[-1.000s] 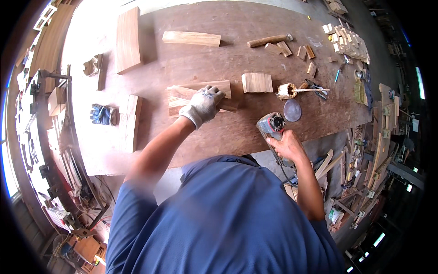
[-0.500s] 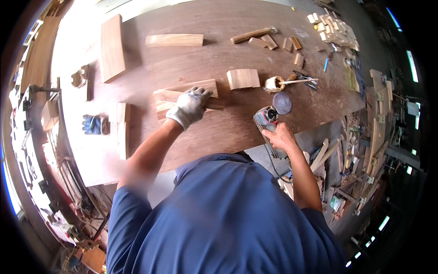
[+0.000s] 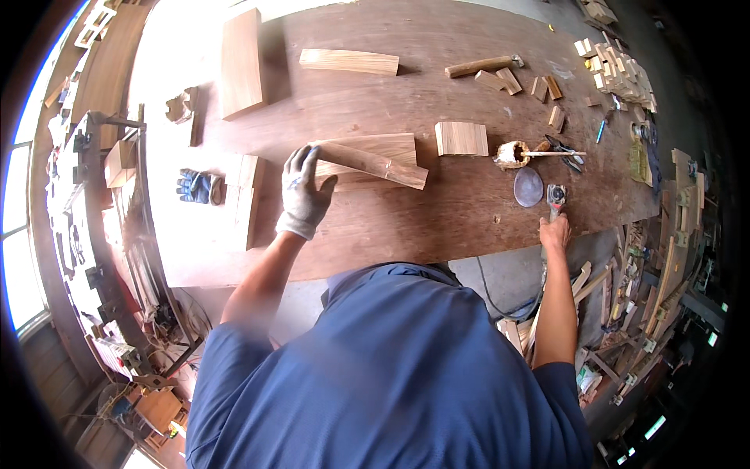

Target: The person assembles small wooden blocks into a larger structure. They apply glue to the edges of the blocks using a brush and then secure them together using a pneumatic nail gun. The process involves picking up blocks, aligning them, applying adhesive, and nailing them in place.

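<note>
Holding stick (image 3: 558, 153), crusted cup (image 3: 510, 155) is resting on table (image 3: 406, 227); right hand (image 3: 555, 232) is clamping power tool (image 3: 557, 196); gloved left hand (image 3: 304, 200), print illegible, is holding thumb and fingers apart.

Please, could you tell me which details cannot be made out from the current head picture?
All in the head view:
Handle of the power tool: mostly covered by the right hand.
Contact between the left hand and the angled wooden strip: unclear, as the glove hides the spot.
Middle of the wood beneath: covered by the strip.
Contents of the small pot: too small to make out.
</note>
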Available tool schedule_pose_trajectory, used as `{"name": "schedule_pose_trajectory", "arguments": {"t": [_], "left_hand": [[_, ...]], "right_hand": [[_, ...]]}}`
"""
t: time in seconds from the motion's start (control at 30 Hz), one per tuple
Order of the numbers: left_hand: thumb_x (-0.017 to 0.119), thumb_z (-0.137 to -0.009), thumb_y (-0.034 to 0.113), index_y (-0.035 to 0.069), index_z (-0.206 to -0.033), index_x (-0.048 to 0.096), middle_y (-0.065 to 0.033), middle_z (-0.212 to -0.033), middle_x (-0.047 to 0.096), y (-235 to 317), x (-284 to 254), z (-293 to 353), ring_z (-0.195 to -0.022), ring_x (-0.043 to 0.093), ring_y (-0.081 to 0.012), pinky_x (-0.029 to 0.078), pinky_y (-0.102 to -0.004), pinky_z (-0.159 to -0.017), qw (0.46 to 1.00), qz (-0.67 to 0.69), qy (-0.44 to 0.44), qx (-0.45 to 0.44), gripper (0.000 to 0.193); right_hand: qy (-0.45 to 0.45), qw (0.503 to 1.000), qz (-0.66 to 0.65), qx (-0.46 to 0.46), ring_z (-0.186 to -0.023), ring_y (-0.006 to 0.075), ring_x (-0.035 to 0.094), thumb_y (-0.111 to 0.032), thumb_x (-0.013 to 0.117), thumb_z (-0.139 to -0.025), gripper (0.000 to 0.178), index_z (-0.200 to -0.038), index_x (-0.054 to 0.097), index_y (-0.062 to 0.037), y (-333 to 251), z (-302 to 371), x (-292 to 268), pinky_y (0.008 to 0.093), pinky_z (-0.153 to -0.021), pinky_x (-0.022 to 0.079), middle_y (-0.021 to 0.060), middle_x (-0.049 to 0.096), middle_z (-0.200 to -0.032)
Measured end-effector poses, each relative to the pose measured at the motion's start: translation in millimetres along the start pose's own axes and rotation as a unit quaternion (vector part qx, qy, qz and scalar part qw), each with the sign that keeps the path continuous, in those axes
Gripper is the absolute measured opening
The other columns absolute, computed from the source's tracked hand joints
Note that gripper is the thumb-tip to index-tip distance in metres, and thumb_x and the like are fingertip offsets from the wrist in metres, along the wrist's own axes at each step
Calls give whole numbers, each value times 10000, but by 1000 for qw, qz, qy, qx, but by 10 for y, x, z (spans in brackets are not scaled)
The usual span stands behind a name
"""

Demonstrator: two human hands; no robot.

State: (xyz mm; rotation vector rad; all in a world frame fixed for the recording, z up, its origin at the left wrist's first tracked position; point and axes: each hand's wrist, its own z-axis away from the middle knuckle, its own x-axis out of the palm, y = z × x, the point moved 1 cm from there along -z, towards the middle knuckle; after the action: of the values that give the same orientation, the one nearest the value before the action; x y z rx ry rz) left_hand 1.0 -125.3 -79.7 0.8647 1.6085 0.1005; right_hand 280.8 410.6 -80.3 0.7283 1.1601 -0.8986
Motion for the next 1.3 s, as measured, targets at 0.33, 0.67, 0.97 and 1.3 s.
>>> {"name": "schedule_pose_trajectory", "arguments": {"t": [0.33,0.67,0.97,1.3], "left_hand": [[836,-858,234,56,-1389,641,-175,-1405,628,-321,91,306,-1351,533,-364,434,-470,-1150,983,14,-32,-181,593],[897,-732,162,116,-1434,624,-188,-1488,583,-185,137,-423,-1438,467,-414,402,-487,-1209,990,-11,-140,15,755],[866,-894,377,-21,-1204,744,-94,-995,749,-133,-88,-252,-890,681,-158,565,-323,-782,907,225,-321,-152,519],[740,-1001,442,-53,-1226,702,-83,-935,715,-124,77,496,-796,669,-157,548,-300,-695,712,529,-298,-353,545]], "right_hand": [[68,987,-112,-98,-1031,401,725,-215,808,-867,512,-1292,657,27,-132,-130,538,450,-941,561,264,739,-1080],[-93,927,-264,-249,-856,276,765,-234,807,-907,390,-1220,702,-25,-1194,1093,452,421,-786,599,167,785,-946],[-73,924,-136,-349,-1346,433,536,-175,834,-822,579,-1322,640,43,-1300,1654,753,504,-1143,447,283,569,-1448],[-118,919,-94,-366,-1473,486,396,-215,841,-804,729,-1431,579,48,-1240,1717,824,519,-1245,340,324,396,-1611]]}}
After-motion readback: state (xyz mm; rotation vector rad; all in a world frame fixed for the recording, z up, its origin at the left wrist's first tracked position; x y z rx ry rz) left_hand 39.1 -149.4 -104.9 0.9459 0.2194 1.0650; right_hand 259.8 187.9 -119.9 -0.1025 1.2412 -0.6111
